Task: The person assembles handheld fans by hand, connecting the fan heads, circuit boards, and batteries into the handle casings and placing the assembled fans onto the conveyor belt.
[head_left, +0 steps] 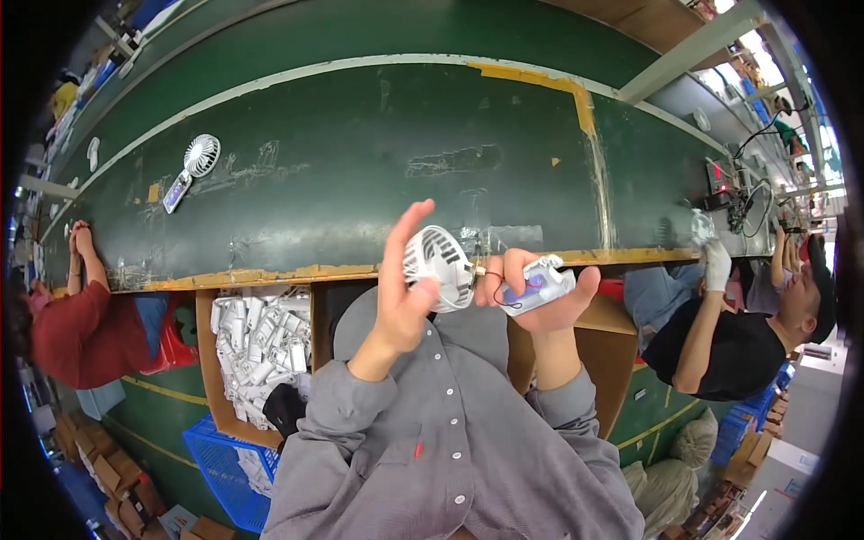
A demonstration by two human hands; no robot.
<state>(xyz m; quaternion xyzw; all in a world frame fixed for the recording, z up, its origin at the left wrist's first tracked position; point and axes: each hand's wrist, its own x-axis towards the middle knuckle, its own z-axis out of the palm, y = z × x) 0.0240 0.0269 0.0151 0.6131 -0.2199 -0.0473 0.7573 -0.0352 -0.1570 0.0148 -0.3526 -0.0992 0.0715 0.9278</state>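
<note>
My left hand is closed around the white round fan head, its slatted cage facing up and toward the left. In my right hand lies a white fan handle with a purple-blue part showing inside it. Thin dark wires run between the fan head and the handle, by the right fingertips. Both pieces are held just over the near edge of the green workbench, in front of my body. The right fingers partly cover the handle.
A white handheld fan lies on the bench at left. Below it, a cardboard box holds many white parts, beside a blue crate. Another cardboard box stands at my right. Co-workers sit on both sides; a red-lit device sits far right.
</note>
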